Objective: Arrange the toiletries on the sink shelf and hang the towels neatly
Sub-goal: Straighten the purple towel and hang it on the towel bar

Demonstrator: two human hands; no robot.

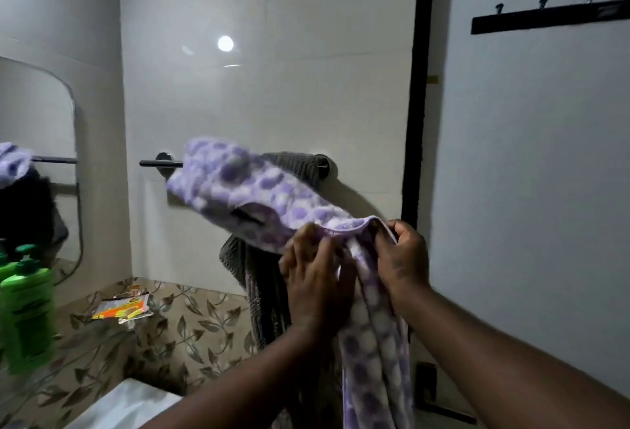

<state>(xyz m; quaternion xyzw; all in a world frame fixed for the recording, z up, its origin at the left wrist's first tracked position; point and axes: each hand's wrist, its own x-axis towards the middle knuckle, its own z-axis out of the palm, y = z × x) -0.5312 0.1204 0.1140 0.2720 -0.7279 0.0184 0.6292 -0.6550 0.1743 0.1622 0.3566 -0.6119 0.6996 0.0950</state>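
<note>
A purple-and-white spotted towel (259, 190) stretches from the wall towel bar (160, 163) down to both of my hands. My left hand (317, 275) pinches its upper hem, and my right hand (402, 261) grips the same hem a little to the right. The rest of the towel hangs down between my forearms. Behind it a grey ribbed towel (289, 164) is draped over the right end of the bar and hangs below. A green pump bottle (27, 312) stands at the left on the glass shelf.
A mirror (37, 155) is on the left wall. Orange and yellow sachets (122, 307) lie on the leaf-patterned ledge. A white sink rim (126, 404) shows at the bottom. A black hook rail (545, 17) is on the door at the upper right.
</note>
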